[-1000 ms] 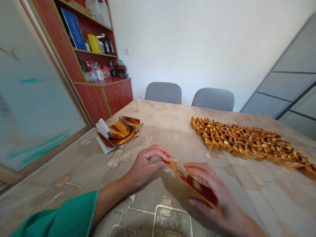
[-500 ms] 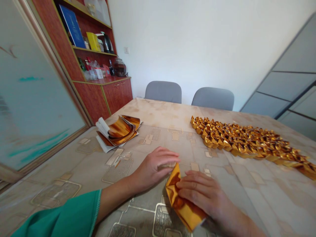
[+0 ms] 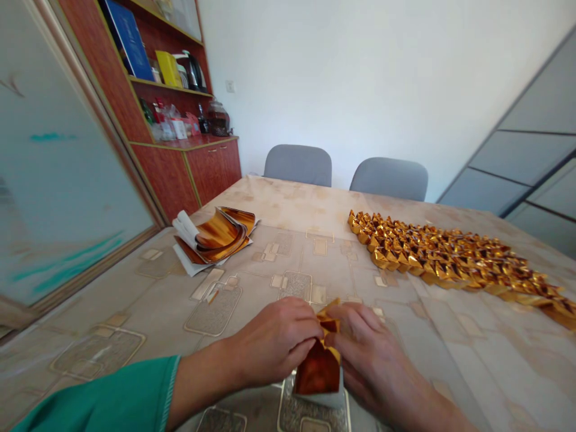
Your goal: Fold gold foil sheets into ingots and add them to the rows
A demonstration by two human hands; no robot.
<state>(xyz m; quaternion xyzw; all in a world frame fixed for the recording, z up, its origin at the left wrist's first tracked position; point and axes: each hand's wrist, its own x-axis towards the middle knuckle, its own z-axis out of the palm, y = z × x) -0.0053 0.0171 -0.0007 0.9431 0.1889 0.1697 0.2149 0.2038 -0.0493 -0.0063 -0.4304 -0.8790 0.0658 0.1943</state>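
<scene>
Both hands are pinched shut on a gold foil sheet [image 3: 318, 363], left hand [image 3: 274, 341] and right hand [image 3: 366, 354] meeting at its top fold. It sits on the table [image 3: 135, 312], nearer the person than the folded gold ingots [image 3: 450, 255].

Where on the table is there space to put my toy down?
Bare cloth lies between the foil stack and the gold pieces, and at the far end by the chairs. Crowded: the right side and the spot under both hands.
</scene>
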